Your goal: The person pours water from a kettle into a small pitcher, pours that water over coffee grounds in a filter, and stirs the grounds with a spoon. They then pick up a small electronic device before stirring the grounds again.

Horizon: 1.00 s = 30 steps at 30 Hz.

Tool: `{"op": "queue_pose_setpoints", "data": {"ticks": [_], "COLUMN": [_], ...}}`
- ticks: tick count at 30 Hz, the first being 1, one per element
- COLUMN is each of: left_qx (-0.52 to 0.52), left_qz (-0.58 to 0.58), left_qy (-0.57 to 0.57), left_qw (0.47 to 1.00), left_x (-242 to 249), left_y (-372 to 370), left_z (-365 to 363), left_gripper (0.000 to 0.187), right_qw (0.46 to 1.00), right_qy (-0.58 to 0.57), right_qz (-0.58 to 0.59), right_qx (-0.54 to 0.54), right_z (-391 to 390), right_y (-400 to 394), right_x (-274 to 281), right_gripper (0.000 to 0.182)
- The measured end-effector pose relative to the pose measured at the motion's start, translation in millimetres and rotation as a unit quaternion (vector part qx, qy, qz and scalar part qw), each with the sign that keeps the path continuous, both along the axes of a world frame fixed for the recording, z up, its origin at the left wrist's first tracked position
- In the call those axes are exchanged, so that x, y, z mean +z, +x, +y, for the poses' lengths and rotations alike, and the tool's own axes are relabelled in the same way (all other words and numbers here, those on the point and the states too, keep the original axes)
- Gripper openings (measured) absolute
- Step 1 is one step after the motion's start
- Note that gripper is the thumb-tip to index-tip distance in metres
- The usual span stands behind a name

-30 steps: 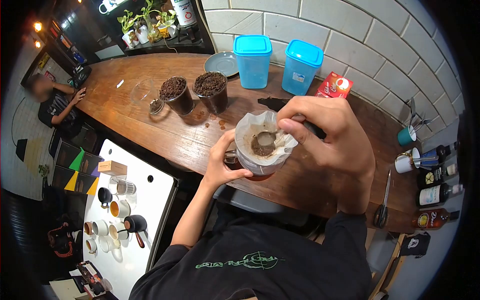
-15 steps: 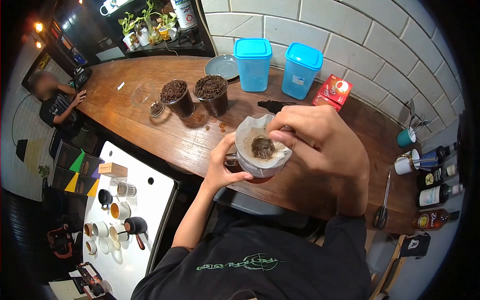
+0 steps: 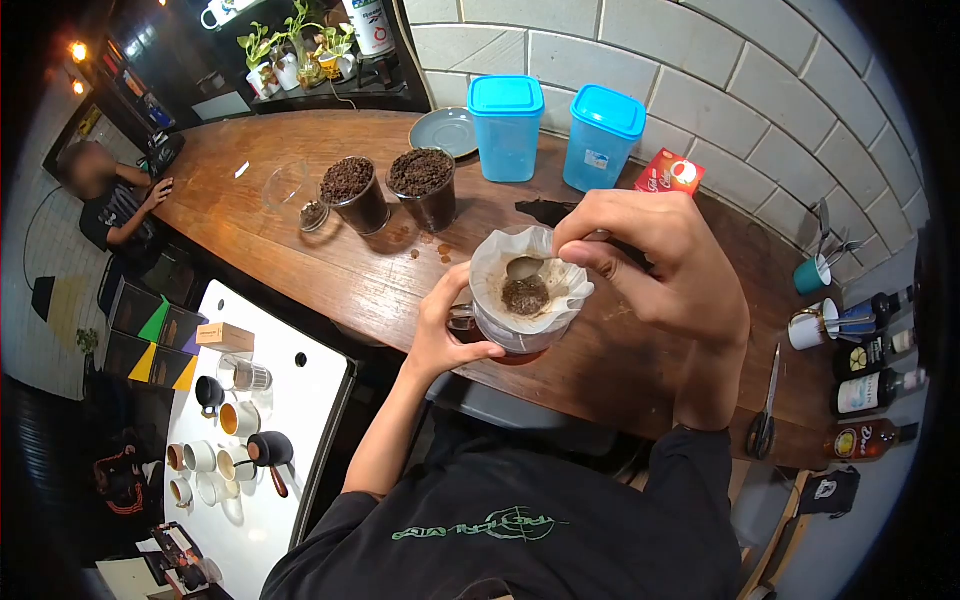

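Now the spoon (image 3: 523, 268) has risen from the wet grounds (image 3: 525, 297) toward the far side of the paper filter (image 3: 487, 280), leaving the dark mass exposed at the bottom, its stirring contact apparently interrupted. My right hand (image 3: 655, 262) grips the spoon's handle between thumb and fingers. My left hand (image 3: 438, 328) is closed around the near-left side of the glass vessel (image 3: 518, 357), steadying it beneath the filter, at the near edge of the surface (image 3: 770, 270).

Scissors (image 3: 767, 412) near bottles (image 3: 866, 391) — plants (image 3: 298, 45) on dark shelf (image 3: 388, 98)
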State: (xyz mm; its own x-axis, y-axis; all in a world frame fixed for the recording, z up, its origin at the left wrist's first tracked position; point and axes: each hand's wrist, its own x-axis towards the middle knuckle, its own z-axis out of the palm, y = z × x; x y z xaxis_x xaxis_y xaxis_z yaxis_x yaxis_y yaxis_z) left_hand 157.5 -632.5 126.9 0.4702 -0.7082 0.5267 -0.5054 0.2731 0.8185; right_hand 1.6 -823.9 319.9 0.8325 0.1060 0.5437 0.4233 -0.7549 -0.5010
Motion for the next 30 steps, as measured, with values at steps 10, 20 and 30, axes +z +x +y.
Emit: {"op": "queue_pose_setpoints", "data": {"ticks": [10,20,30], "left_qx": [-0.001,0.004,-0.005], "left_qz": [-0.027,-0.009,0.081], "left_qy": [0.000,-0.012,-0.056], "left_qw": [1.000,1.000,0.995], "left_x": [-0.5,-1.0,-4.9], "left_y": [2.2,0.6,3.8], "left_z": [0.2,-1.1,-1.7], "left_gripper": [0.093,0.097,0.101], "right_qw": [0.996,0.996,0.994], "right_qy": [0.033,-0.021,0.021], "right_qz": [0.068,0.073,0.051], "right_qx": [0.051,0.056,0.093], "right_z": [1.2,-1.2,7.0], "right_y": [2.1,-4.6,3.3], "right_x": [-6.4,1.1,-7.1], "right_gripper": [0.012,0.008,0.011]}}
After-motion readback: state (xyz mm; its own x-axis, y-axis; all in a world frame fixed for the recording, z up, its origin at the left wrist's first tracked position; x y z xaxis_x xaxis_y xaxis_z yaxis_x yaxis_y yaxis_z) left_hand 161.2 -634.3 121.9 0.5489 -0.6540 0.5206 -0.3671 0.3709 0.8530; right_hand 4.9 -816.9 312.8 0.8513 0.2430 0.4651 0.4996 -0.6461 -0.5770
